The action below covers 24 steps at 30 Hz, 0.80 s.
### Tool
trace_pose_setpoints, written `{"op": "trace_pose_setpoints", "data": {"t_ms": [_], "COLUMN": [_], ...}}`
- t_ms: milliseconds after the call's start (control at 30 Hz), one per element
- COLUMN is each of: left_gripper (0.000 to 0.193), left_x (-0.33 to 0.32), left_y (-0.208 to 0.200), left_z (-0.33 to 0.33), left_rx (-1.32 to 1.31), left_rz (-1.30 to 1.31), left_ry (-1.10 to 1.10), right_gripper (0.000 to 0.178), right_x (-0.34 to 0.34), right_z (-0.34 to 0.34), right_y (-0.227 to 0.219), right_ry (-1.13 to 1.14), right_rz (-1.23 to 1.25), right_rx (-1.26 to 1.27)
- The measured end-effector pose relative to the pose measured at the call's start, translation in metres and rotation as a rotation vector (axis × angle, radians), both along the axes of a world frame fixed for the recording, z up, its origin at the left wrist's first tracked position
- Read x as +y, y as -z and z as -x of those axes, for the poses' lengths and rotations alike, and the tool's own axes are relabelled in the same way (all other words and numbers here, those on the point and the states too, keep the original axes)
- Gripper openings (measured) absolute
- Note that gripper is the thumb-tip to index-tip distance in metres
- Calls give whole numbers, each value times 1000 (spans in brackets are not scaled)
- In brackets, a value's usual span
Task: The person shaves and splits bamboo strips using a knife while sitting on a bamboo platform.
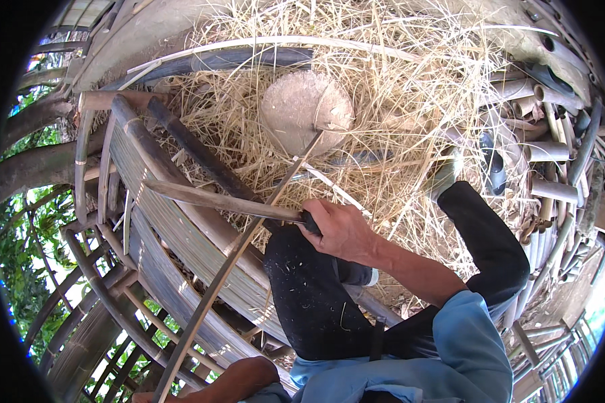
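Observation:
My right hand [339,230] is closed round the black handle of a machete [215,197], whose long blade points to the left. A long bamboo strip [215,282] slants from the lower left up to the round wooden block [302,111], where its far end rests. The blade crosses the strip near its middle; whether it bites into it I cannot tell. At the lower edge my left hand [143,397] grips the strip's near end, mostly cut off by the picture's rim. My bent knee in dark trousers [309,289] lies just below the machete handle.
Straw and bamboo shavings [396,87] cover the ground round the block. A slatted bamboo bench [175,221] runs along my left. Piled bamboo tubes [548,151] stand at the right. A dark pole [202,151] lies beyond the blade.

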<state>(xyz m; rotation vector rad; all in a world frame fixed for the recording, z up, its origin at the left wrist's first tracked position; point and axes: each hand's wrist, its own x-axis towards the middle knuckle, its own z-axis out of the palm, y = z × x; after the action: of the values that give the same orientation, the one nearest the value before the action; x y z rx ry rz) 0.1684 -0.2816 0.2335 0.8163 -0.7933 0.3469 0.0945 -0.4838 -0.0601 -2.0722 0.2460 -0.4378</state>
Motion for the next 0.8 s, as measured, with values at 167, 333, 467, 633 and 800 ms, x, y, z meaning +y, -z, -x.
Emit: {"op": "trace_pose_setpoints", "data": {"t_ms": [167, 333, 467, 633, 800], "left_gripper": [49, 48, 49, 48, 46], "left_x": [-2, 10, 5, 19, 11], "left_y": [3, -2, 3, 3, 2], "left_z": [-2, -3, -10, -9, -14], "left_rx": [16, 39, 48, 39, 56], "left_rz": [37, 14, 18, 47, 35], "left_ry": [-23, -12, -18, -76, -113], "right_gripper": [25, 27, 27, 31, 25], "right_x": [-24, -11, -46, -39, -65], "right_z": [4, 5, -2, -3, 3], "right_y": [65, 66, 139, 155, 181], "right_ry": [140, 23, 244, 183, 289], "right_rz": [-90, 52, 37, -34, -3], "right_rx": [350, 47, 351, 305, 565]}}
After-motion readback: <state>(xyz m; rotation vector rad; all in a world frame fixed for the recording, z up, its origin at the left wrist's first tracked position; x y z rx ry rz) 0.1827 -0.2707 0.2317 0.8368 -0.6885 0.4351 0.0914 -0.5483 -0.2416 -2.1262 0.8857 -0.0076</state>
